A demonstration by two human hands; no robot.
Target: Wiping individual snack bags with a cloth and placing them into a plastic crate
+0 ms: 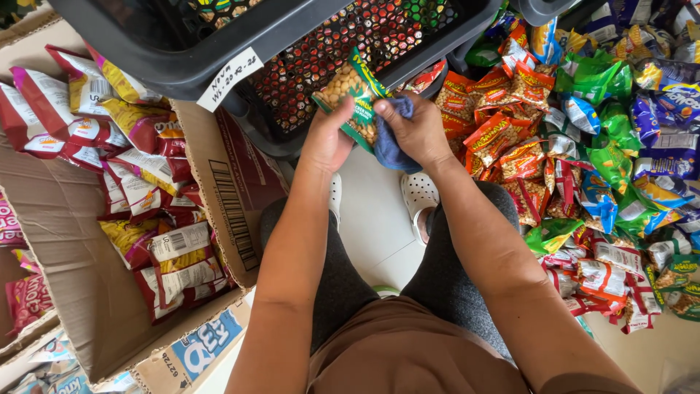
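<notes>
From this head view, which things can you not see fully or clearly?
- Snack packet: its lower part is covered by the left hand and the blue cloth.
- Blue cloth: mostly hidden under the right hand.
- Black basket: cut off by the top edge; its contents show only through the mesh.
- Cardboard box: cut off by the left edge.
- Pile of packets: runs past the right edge; the far ones are too small to tell apart.

green nut packet (355,102) centre | red-yellow bags in carton (138,197) left | white label (230,79) on basket
</notes>
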